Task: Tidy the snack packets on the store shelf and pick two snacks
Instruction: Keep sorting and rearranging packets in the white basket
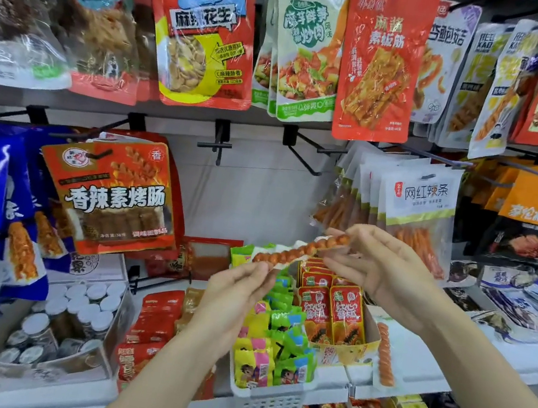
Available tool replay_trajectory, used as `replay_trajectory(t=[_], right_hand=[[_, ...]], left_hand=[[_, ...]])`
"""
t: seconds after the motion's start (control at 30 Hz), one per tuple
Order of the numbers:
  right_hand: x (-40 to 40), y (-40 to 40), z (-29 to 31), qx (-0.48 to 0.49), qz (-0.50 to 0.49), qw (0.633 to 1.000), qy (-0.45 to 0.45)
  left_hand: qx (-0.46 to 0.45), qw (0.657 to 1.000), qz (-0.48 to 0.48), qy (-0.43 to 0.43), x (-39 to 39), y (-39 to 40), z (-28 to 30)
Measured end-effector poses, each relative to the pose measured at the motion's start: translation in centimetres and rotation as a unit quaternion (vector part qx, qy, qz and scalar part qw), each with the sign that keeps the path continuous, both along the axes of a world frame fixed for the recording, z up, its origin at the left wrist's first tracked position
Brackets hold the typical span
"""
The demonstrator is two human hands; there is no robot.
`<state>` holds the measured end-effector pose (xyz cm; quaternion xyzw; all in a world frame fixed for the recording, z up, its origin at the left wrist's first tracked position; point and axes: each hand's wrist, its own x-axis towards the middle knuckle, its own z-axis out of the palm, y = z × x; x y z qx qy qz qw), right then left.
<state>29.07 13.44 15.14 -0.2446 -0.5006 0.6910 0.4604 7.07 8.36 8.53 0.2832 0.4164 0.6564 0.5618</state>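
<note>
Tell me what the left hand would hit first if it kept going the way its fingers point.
The left hand points up and right, along the sausage stick it pinches. Beyond that, probably the white spicy-strip packets hanging on the peg, though depth is hard to judge.

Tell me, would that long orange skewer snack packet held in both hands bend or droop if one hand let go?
Probably a little. The skewer snack packet spans straight between the left hand and right hand, so it looks fairly stiff, perhaps with a stick inside. It seems light, since fingertips alone pinch its ends. Its glossy clear wrapper may be slippery.
</note>
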Motion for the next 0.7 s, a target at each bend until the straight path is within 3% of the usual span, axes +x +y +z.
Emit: replay_trajectory(t=[0.1,0.2,0.23,0.33,0.4,0.5,0.67,0.7], right_hand=[[-0.4,0.8,-0.1,0.009,-0.097,0.990,-0.104],[-0.9,1.6,-0.8,0.101,-0.230,0.932,-0.261],[-0.8,1.9,-1.0,0.154,-0.286,0.889,-0.322],[-1.0,2.3,-1.3,0.311,-0.386,0.736,-0.461],[-1.7,2.9,-2.0,0.343,-0.375,0.686,-0.520],[-3.1,4.4,-3.0,0.324,-0.339,0.675,-0.570],[-4.7,6.8,-3.3,0.320,-0.321,0.690,-0.565],[-5.1,7.3,-3.4,0.320,-0.315,0.687,-0.571]], left_hand=[[0.009,0.997,-0.008,0.075,0.1,2.4,0.0],[0.008,0.974,-0.036,0.224,0.0,4.9,-0.7],[0.016,0.947,-0.028,0.319,-0.3,5.8,-1.0],[0.074,0.800,0.024,0.595,-1.6,8.6,-2.1],[0.097,0.700,-0.016,0.707,-2.0,10.5,-2.5],[0.085,0.562,-0.121,0.814,-1.6,13.6,-2.8],[0.021,0.459,-0.227,0.859,-1.8,17.7,-2.6],[0.004,0.456,-0.246,0.855,-2.2,18.0,-2.8]])
